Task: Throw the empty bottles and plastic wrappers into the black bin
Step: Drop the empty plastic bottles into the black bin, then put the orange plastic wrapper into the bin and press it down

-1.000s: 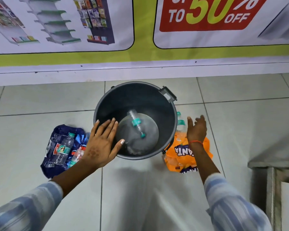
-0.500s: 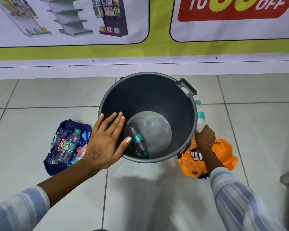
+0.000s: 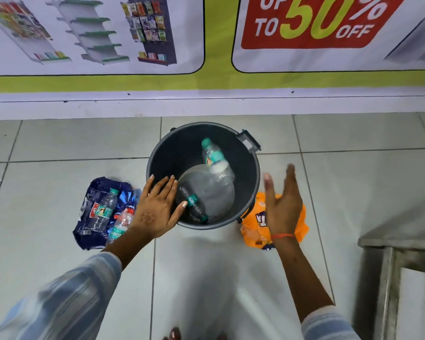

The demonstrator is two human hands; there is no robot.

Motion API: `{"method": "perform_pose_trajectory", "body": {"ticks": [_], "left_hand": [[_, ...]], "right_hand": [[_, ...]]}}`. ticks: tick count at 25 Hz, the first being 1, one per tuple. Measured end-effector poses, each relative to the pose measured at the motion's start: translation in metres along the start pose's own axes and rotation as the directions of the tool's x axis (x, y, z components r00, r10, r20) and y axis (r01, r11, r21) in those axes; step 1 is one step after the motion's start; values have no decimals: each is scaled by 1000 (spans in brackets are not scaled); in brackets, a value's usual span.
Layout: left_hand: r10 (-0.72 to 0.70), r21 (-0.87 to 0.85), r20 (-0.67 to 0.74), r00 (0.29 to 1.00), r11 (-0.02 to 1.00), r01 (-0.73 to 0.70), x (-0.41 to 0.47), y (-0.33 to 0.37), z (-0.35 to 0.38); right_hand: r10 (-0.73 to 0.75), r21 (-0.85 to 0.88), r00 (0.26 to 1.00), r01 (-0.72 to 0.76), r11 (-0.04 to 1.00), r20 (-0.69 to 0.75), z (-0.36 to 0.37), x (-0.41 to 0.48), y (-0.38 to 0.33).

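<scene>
Both hands are open and hold nothing: the left hand point(image 3: 157, 209) lies flat on the near-left rim of the round black plastic bin point(image 3: 252, 177), fingers spread, and the right hand point(image 3: 282, 204), blurred, hovers just right of the bin with fingers straight. Two clear ribbed bottles with teal caps are inside the bin, one point(image 3: 194, 204) lying on its grey bottom, another point(image 3: 215, 161) against the far wall. Left of the bin, two more bottles point(image 3: 104, 209) lie on a crumpled blue wrapper point(image 3: 86, 222). A glossy orange wrapper point(image 3: 255, 229) lies right of the bin.
</scene>
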State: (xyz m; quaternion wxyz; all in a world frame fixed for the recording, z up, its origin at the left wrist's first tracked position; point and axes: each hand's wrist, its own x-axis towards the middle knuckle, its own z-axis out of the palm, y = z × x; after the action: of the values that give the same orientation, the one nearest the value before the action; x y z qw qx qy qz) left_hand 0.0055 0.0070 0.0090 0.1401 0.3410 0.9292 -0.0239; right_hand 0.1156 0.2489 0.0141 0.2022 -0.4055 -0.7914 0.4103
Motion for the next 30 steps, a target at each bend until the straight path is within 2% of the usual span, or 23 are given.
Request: {"method": "perform_pose_trajectory", "body": {"ticks": [1,2,3,4,6,7,9,12,14,15,17,19,20,23,26,28,30], "left_hand": [[0,-8,-10,1000,1000,0,1,0,2],[0,-17,-24,1000,1000,-1,1,0,5],[-2,-22,-38,999,1000,1,2,0,7],[-4,-24,-58,998,1000,3,2,0,10],[-9,-28,-104,995,1000,6,2,0,14],[-8,-31,-126,992,1000,4,3,-1,17],[2,-31,-161,987,999,-7,4,-3,21],[6,-14,-174,985,1000,-9,5,-3,24],[12,-1,-162,987,1000,-13,5,-3,23],[13,5,-149,989,1000,-13,5,-3,21],[15,23,-100,995,1000,-13,3,-2,17],[8,32,-44,999,999,-7,2,-1,11],[7,25,-23,1000,1000,-6,1,-1,8],[7,-6,21,1000,1000,-6,2,-2,3],[-8,-22,37,999,1000,8,-4,-1,-3],[-25,-31,31,999,999,26,-9,-2,-5],[-47,-45,22,999,998,48,-15,-6,-4]], "right_hand": [[71,-38,996,-73,997,-54,1,-2,24],[137,-117,990,-141,983,-46,6,-5,50],[186,-234,982,-172,957,42,14,-10,76],[215,-378,958,-131,916,190,25,-16,99],[249,-602,844,105,791,475,48,-30,139],[262,-657,793,217,722,550,59,-37,157],[282,-708,772,286,646,570,76,-43,181],[237,-751,811,327,574,535,87,-46,191],[185,-746,797,419,518,575,78,-43,178],[156,-729,797,429,533,583,69,-40,164],[117,-690,869,292,662,480,44,-27,123],[100,-574,964,61,817,245,11,-14,68],[63,-545,986,31,838,153,-6,-9,40],[-210,-463,977,175,869,-26,-57,-4,-31],[-412,-244,896,367,897,-166,-78,-18,-88],[-526,-148,839,507,849,-139,-63,-29,-109],[-620,-96,784,615,783,-25,-30,-43,-115]]}}
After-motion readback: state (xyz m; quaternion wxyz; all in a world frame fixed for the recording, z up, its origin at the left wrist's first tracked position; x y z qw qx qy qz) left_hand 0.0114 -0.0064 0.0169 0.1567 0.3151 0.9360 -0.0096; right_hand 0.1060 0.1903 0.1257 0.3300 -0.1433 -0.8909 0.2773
